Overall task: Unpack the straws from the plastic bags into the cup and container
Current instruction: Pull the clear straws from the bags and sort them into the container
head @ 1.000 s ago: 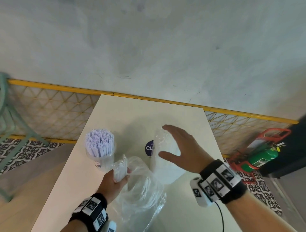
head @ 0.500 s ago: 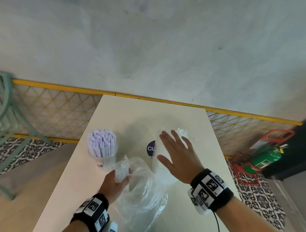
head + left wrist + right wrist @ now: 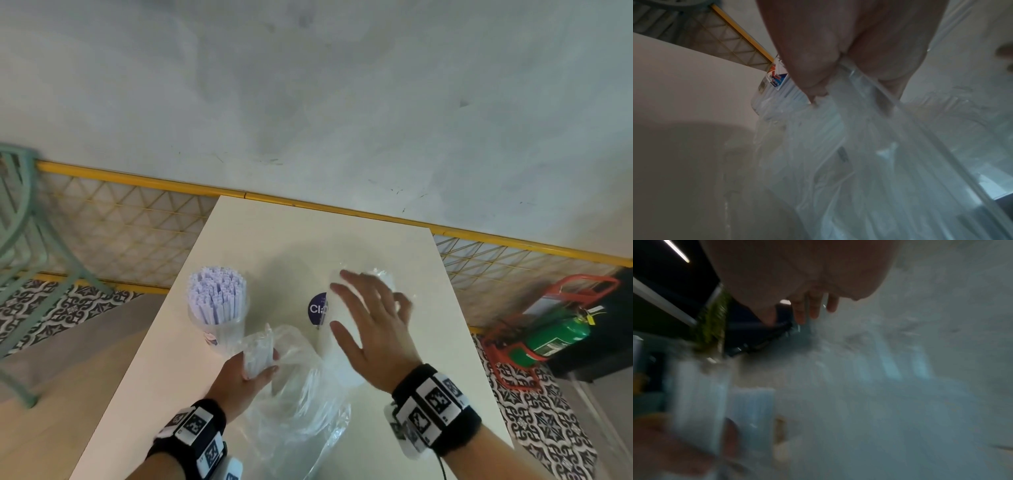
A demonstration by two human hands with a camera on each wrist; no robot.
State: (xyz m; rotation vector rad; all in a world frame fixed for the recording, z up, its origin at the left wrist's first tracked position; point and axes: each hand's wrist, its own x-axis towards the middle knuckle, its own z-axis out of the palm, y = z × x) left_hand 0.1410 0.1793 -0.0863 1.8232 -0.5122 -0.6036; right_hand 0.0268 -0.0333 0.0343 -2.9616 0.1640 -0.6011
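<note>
A clear cup (image 3: 219,329) packed with upright white straws (image 3: 215,294) stands at the table's left. My left hand (image 3: 251,368) grips the bunched neck of a crumpled clear plastic bag (image 3: 301,401), and the left wrist view shows the same bag (image 3: 869,154) trailing from the hand. Right of it lies a white pack of straws in plastic (image 3: 332,342) with a blue round label (image 3: 317,308). My right hand (image 3: 368,322) hovers over that pack with fingers spread and straight, holding nothing. The right wrist view is blurred.
The white table (image 3: 308,240) ends at a yellow rail and mesh fence (image 3: 120,219) against a grey wall. A green chair (image 3: 20,240) stands at the left. A green fire extinguisher in a red stand (image 3: 561,332) lies on the patterned floor to the right.
My right hand has slid left and nearer over the straw pack, its fingers staying spread. The left hand keeps its grip on the bag and has hardly moved.
</note>
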